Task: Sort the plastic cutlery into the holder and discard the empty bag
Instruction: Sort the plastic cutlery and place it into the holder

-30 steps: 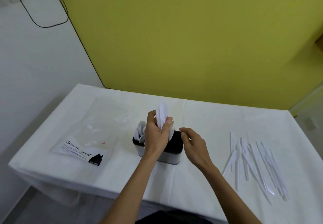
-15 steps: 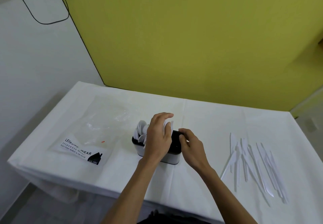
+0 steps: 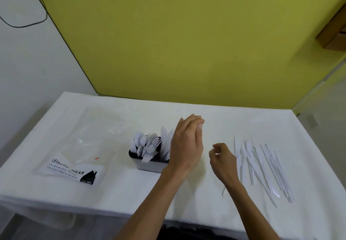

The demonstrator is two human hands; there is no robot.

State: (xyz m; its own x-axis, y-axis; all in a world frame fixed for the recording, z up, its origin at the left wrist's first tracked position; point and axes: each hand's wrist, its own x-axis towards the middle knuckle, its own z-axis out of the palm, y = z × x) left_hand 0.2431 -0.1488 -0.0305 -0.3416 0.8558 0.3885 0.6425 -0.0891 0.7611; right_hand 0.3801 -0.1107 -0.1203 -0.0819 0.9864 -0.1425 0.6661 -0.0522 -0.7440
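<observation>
Where the white-clothed table (image 3: 196, 198) is viewed from above, a black-and-white rectangular cutlery holder (image 3: 148, 165) is seen near its middle, stocked with white plastic spoons (image 3: 138, 140) and forks (image 3: 151, 148). Its right end is hidden by the left hand (image 3: 187, 146), fingers relaxed and empty. The right hand (image 3: 222, 160), loosely curled with nothing gripped, is held just beside loose white plastic knives (image 3: 262, 165). A clear printed plastic bag (image 3: 74, 165) is laid flat at the left, well apart from the holder

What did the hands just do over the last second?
The left hand dropped its bundle of white cutlery into the holder, let go and lifted away rightward. The right hand left the holder toward the loose knives. The bag and knives stayed put.
</observation>
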